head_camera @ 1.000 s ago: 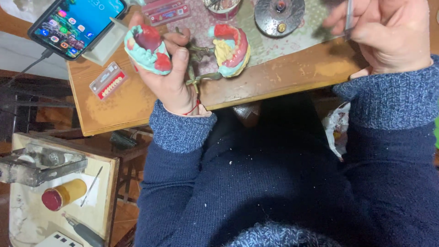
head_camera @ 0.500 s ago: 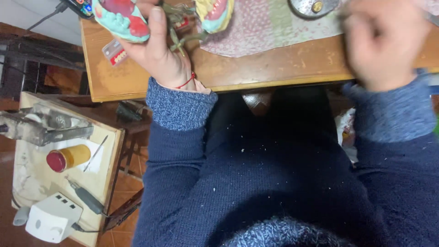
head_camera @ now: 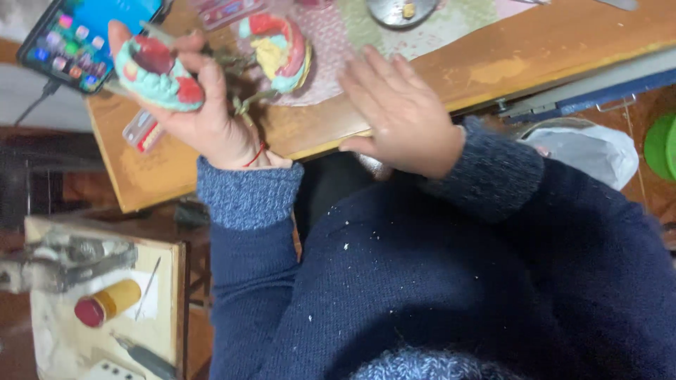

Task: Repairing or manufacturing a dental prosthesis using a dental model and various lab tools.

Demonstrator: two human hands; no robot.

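My left hand (head_camera: 204, 116) grips a hinged metal frame carrying two teal-and-red dental casts (head_camera: 158, 74), held above the wooden table (head_camera: 535, 49), far left. My right hand (head_camera: 405, 116), open and empty, rests flat at the table's near edge.

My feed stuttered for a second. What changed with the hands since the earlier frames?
The right hand let go of the thin metal tool it held a second ago. It has moved left and now lies open and empty at the table edge. The left hand still grips the hinged teal and red dental models. The phone stayed put.
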